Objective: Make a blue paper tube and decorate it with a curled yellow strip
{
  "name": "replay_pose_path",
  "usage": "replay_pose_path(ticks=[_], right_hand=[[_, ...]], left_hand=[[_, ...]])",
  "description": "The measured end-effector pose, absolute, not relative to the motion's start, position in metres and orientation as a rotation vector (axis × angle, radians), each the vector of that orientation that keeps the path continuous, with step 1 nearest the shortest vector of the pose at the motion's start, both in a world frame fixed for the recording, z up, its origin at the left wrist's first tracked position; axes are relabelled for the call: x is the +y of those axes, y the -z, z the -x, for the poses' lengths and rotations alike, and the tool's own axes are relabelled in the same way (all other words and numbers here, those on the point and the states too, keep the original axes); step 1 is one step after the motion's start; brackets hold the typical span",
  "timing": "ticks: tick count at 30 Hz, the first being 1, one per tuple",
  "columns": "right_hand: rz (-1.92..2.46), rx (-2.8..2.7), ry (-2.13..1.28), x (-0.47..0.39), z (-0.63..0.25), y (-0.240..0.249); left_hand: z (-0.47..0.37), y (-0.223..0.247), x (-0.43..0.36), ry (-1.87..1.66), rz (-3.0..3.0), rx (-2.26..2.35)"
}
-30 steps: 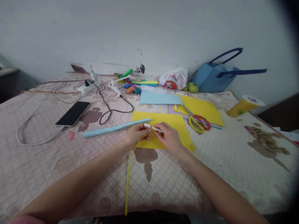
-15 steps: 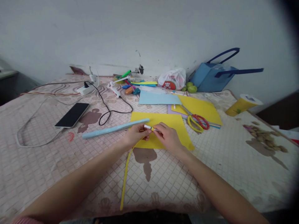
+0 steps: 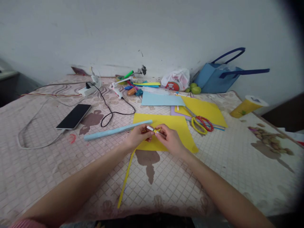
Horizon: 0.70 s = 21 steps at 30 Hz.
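Above a yellow sheet (image 3: 182, 136), my two hands meet with fingers pinched. A thin white pen-like stick (image 3: 150, 128) lies across between them, with yellow wrapped at its middle. My left hand (image 3: 138, 137) is closed on a narrow yellow paper strip (image 3: 125, 182), whose long tail hangs down toward the front of the table. My right hand (image 3: 171, 139) grips the stick's right end. Just left of the hands rests a rolled light-blue paper tube (image 3: 106, 133), its right end over the yellow sheet. The fingers partly hide where strip and stick meet.
Scissors (image 3: 200, 124) lie on stacked coloured paper to the right. Behind are a light-blue sheet (image 3: 161, 99), a white glue gun (image 3: 117, 91) with a looping black cord, and a blue bag (image 3: 213, 79). A phone (image 3: 74, 116) is charging at left; a yellow roll (image 3: 247, 107) stands right.
The strip's tail has swung a little to the left. My right fingers have shifted slightly on the white stick, with the index finger now lifted and bent over it.
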State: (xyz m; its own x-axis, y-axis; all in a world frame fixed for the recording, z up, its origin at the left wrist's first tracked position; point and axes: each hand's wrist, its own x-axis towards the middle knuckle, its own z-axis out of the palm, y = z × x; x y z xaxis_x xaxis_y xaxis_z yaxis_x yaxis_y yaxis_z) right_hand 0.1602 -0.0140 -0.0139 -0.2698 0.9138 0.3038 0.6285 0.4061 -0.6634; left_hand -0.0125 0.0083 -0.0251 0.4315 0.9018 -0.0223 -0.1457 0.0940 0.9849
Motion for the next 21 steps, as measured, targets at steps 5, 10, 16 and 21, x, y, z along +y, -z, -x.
replay_pose_path(ticks=[5, 10, 16, 21], right_hand=[[1.277, -2.02, -0.491, -0.013, -0.162, 0.016], [1.275, -2.038, -0.318, -0.012, -0.163, 0.016], [1.291, -2.05, -0.198, -0.013, -0.163, 0.017], [1.262, -1.894, -0.534, -0.011, -0.162, 0.014]], left_hand=[[0.011, 0.023, 0.006, -0.908, -1.183, 0.832], [0.009, 0.015, 0.002, -0.833, -0.988, 0.828], [0.008, 0.013, 0.0, -0.798, -0.93, 0.855], [0.009, 0.016, 0.001, -0.802, -0.96, 0.861]])
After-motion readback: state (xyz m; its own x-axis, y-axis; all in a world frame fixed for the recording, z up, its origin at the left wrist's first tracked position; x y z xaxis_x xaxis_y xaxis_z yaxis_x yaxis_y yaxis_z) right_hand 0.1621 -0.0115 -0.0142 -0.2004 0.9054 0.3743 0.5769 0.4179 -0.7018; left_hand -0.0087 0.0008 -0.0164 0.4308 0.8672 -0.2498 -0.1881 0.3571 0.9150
